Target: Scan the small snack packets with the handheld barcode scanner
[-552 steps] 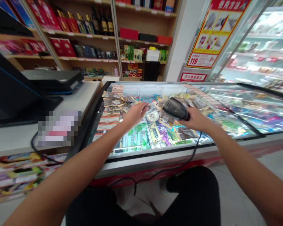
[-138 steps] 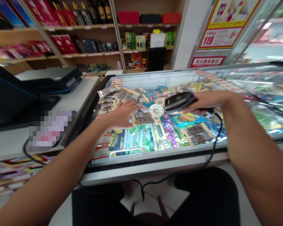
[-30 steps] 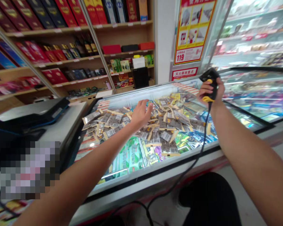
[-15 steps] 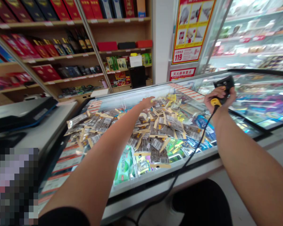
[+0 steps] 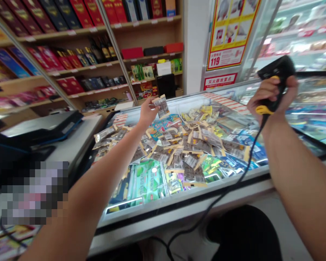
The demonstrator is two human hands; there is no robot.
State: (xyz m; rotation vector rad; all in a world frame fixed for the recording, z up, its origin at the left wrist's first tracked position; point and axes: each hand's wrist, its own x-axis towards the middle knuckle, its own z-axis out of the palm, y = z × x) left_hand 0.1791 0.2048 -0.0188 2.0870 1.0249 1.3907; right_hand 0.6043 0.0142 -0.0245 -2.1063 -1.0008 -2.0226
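Note:
Between the fingers of my left hand is a small snack packet, brown with tan edges, lifted above the far part of the glass counter. Under and around that arm lies a loose heap of similar packets, spread over the glass. Held up at the right, my right hand is wrapped round the handle of a black and yellow barcode scanner. The scanner's head points left, and its black cable hangs down across the counter's front edge.
Yellow packets lie at the back of the counter. Green packs show near its front. A flat black device stands on a side desk at left. Shelves with boxes and bottles line the wall beside a red-and-yellow poster.
My left hand has come up and to the left from the heap, now with a packet in its fingers. My right hand has raised the scanner and moved it right. The view has shifted slightly.

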